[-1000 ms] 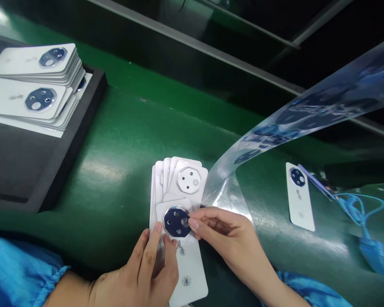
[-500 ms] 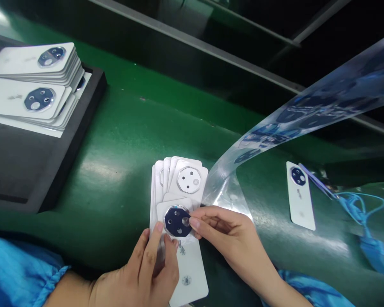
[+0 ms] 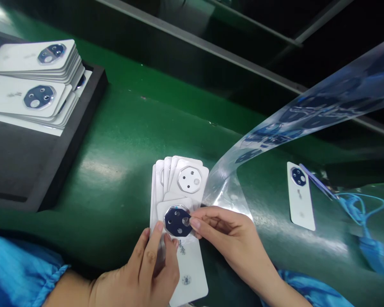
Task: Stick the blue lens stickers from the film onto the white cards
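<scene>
A dark blue octagonal sticker (image 3: 174,224) with round lens holes lies over the camera area of the top white phone-back panel (image 3: 193,264). My right hand (image 3: 225,232) pinches the sticker's right edge between thumb and forefinger. From the lower left, my left hand (image 3: 147,264) grips the panel's left side, its fingertips beside the sticker. Underneath, more white panels are fanned out in a stack; one of them shows a bare white octagon (image 3: 189,179). Just right of the stack, a clear film strip (image 3: 269,132) bearing more dark blue octagons runs up to the upper right.
At the left, a black tray (image 3: 22,166) holds piles of white panels (image 3: 13,94) with dark octagons. On the green table (image 3: 124,128) to the right lie a single finished-looking panel (image 3: 301,204), purple-handled tweezers (image 3: 316,181) and a coiled blue cord (image 3: 355,204).
</scene>
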{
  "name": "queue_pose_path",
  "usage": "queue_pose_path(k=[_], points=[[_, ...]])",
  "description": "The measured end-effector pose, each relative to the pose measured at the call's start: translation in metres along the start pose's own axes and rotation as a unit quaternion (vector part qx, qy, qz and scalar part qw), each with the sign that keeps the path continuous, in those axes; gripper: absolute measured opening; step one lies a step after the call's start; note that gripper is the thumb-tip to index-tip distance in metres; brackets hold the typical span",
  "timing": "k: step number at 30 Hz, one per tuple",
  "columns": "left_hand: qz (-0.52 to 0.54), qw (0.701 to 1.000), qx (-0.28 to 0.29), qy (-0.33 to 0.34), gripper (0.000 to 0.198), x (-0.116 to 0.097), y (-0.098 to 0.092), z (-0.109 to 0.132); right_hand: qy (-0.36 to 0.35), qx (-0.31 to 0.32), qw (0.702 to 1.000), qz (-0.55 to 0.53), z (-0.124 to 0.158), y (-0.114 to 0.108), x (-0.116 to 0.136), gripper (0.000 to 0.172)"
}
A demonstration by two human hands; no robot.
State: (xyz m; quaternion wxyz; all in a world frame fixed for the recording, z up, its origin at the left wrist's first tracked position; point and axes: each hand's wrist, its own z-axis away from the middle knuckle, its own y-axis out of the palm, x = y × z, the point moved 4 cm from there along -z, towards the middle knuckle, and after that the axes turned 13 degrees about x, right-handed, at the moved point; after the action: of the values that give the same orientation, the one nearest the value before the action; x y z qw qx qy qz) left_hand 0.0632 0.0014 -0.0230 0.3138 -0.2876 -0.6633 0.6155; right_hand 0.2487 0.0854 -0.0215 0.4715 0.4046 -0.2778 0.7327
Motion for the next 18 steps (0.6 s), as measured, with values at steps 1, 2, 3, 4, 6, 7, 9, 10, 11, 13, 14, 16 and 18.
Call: queue_pose_path(k=[1,2,3,4,6,7,9,10,11,13,14,16,18], points=[[0.001,1.000,0.003,0.001,0.037,-0.001,0.001,0.001,0.000,-0.001,1.000,-0.001,0.000,0.000,0.000,0.015],[0.001,1.000,0.006,0.004,0.038,-0.002,0.003,0.002,0.001,-0.001,1.000,-0.001,0.000,0.000,-0.001,0.015],[0.003,1.000,0.009,0.010,0.038,-0.002,0.003,0.003,0.001,-0.002,1.000,-0.001,0.001,0.000,-0.001,0.015],[0.003,1.000,0.008,0.014,0.038,-0.002,0.003,0.003,0.002,-0.003,1.000,-0.001,0.001,0.001,-0.002,0.015],[0.003,1.000,0.005,0.021,0.037,-0.002,0.000,0.002,0.002,-0.004,1.000,-0.001,0.001,0.000,-0.002,0.014],[0.001,1.000,-0.001,0.023,0.037,-0.001,-0.002,0.000,0.001,-0.004,1.000,-0.002,0.001,0.000,-0.002,0.014],[-0.009,0.999,-0.016,0.027,0.033,0.001,-0.006,-0.003,0.001,-0.003,1.000,-0.004,0.000,0.000,-0.001,0.014],[-0.013,0.999,-0.023,0.027,0.031,0.002,-0.007,-0.004,0.001,-0.003,1.000,-0.004,0.000,0.000,-0.001,0.014],[-0.014,0.999,-0.028,0.027,0.030,0.003,-0.008,-0.006,0.002,-0.003,1.000,-0.004,0.000,-0.001,-0.001,0.014],[-0.009,0.999,-0.025,0.018,0.031,0.004,-0.008,-0.006,0.002,-0.003,1.000,-0.001,0.000,-0.001,0.000,0.014],[-0.004,1.000,-0.023,0.011,0.032,0.004,-0.008,-0.006,0.001,-0.003,1.000,0.001,0.000,0.000,0.000,0.015],[0.002,1.000,-0.016,-0.001,0.034,0.004,-0.006,-0.005,0.002,-0.002,1.000,0.005,0.000,0.000,0.000,0.015],[0.001,1.000,-0.019,-0.006,0.034,0.004,-0.007,-0.005,0.001,-0.001,1.000,0.006,0.000,0.001,0.000,0.016]])
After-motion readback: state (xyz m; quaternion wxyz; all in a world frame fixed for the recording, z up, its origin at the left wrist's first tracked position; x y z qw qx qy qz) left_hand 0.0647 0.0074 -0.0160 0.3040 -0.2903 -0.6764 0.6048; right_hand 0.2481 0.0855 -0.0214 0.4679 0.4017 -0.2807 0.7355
